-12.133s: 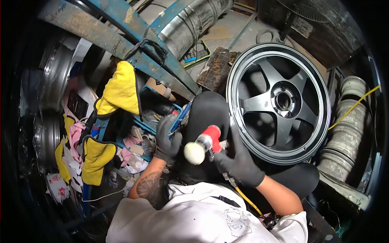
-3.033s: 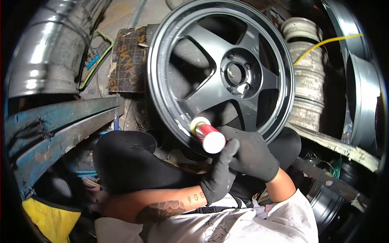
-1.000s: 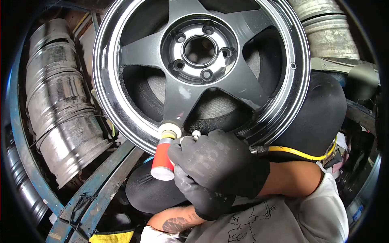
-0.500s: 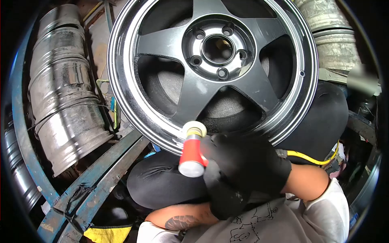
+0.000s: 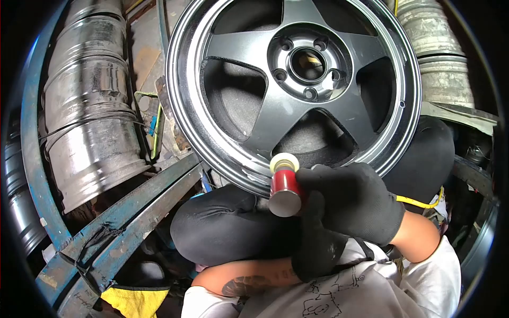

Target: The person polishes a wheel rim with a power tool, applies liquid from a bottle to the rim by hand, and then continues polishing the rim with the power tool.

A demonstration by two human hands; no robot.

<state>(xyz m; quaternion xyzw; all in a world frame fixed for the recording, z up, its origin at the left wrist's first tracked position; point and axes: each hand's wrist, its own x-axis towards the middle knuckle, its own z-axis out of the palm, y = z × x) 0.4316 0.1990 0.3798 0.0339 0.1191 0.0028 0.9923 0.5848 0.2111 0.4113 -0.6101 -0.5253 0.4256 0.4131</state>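
A dark grey five-spoke wheel rim (image 5: 260, 124) with a shiny lip lies in front of me. My right hand (image 5: 352, 199), in a black glove, is wrapped round a red air tool (image 5: 287, 185) with a silver end and a pale round pad. The pad is at the near inner edge of the rim, by the base of a spoke; whether it touches is not clear. Just below it, my left hand (image 5: 318, 244), gloved too, is close against the tool and my right hand; its fingertips are partly hidden behind the right hand.
Stacked silver rims (image 5: 95, 122) lie at the left, with more rims (image 5: 440, 58) at the upper right. Blue metal bars (image 5: 127, 206) cross at the lower left, above a yellow cloth (image 5: 137, 302). A yellow hose (image 5: 421, 202) runs right of my right hand.
The wheel rim and the surroundings have shifted right in view. Both hands and the red tool sit further right, and the tool's pad is slightly higher.
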